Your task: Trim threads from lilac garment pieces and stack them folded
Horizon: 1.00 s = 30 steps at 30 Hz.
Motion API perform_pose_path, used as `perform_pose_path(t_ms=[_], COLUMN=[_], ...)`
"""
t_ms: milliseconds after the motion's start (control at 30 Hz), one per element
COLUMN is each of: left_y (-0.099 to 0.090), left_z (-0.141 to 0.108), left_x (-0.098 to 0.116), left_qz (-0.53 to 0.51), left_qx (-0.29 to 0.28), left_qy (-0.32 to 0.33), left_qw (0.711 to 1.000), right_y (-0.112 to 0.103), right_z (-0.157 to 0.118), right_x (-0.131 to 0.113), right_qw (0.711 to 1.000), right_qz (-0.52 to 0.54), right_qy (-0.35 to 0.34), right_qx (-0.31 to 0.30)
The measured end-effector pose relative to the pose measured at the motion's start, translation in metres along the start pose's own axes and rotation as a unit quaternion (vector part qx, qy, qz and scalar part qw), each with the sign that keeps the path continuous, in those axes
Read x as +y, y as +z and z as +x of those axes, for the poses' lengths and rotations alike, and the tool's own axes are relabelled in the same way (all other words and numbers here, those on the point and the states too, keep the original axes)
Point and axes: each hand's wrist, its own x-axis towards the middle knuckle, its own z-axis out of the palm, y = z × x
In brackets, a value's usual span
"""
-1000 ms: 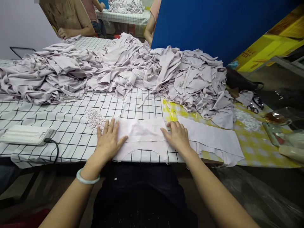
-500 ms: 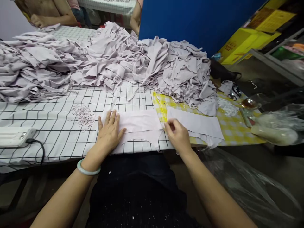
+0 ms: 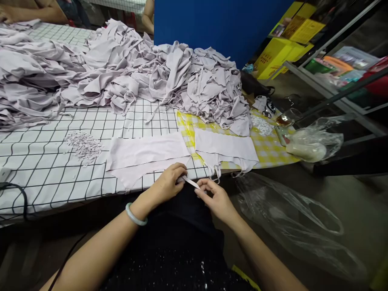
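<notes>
Between my hands a narrow pale strap point(image 3: 192, 182) is stretched just past the table's front edge. My left hand point(image 3: 168, 182), a pale green bangle on its wrist, is closed on the strap's left end. Thumb and fingers of my right hand point(image 3: 216, 198) pinch its right end. The strap seems to belong to the pale lilac garment piece point(image 3: 147, 151) lying flat on the table, though my left hand hides the join. A second garment piece point(image 3: 226, 145) with thin straps lies to the right, its straps hanging over the edge.
A long heap of lilac garments point(image 3: 145, 72) lines the back of the table. Small fabric scraps point(image 3: 84, 146) lie at left. A yellow checked cloth point(image 3: 271, 147), a clear plastic bag point(image 3: 318, 139) and a glass with brown liquid point(image 3: 283, 119) are at right. Another person's arm shows top left.
My left hand has lifted off the flat garment and moved right to the table edge. My right hand has come down, and both now hold the strap. The view has swung right.
</notes>
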Motion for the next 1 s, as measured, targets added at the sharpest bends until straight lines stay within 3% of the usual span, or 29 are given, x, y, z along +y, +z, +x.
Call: perform_pose_path(t_ms=[100, 200, 333, 500, 567, 633, 700, 767, 833, 900, 1000], left_y=[0.006, 0.01, 0.003, -0.013, -0.017, -0.018, -0.016, -0.012, -0.005, 0.002, 0.01], left_z=[0.0, 0.001, 0.01, 0.043, 0.052, 0.055, 0.051, 0.045, 0.038, 0.033, 0.026], left_x=[0.0, -0.001, 0.005, 0.034, 0.043, 0.047, 0.046, 0.043, 0.041, 0.04, 0.038], left_qz=[0.017, 0.032, -0.014, -0.23, -0.301, -0.334, -0.343, -0.324, -0.276, -0.215, -0.163], left_qx=[0.022, 0.04, 0.011, 0.044, 0.057, 0.085, 0.11, 0.133, 0.152, 0.165, 0.177], left_qy=[-0.012, -0.007, -0.035, -0.093, -0.137, -0.178, -0.192, -0.175, -0.129, -0.079, -0.049], left_qw=[1.0, 0.999, 0.999, 0.968, 0.942, 0.921, 0.913, 0.92, 0.94, 0.959, 0.969], right_y=[-0.044, -0.085, -0.107, -0.094, -0.088, -0.082, -0.071, -0.055, -0.035, -0.02, -0.01], right_z=[-0.011, 0.001, 0.04, 0.072, 0.073, 0.071, 0.067, 0.063, 0.061, 0.062, 0.066], right_x=[-0.033, -0.067, -0.104, -0.13, -0.127, -0.115, -0.097, -0.079, -0.068, -0.066, -0.072], right_qw=[0.989, 0.982, 0.973, 0.934, 0.943, 0.966, 0.986, 0.999, 0.985, 0.966, 0.956], right_qz=[-0.135, -0.155, -0.152, -0.224, -0.219, -0.19, -0.115, 0.018, 0.162, 0.249, 0.29], right_qy=[-0.053, -0.083, -0.098, -0.16, -0.176, -0.166, -0.113, -0.038, 0.008, 0.015, 0.012], right_qx=[-0.007, -0.066, -0.147, -0.229, -0.178, -0.049, 0.033, -0.003, -0.064, -0.064, -0.038])
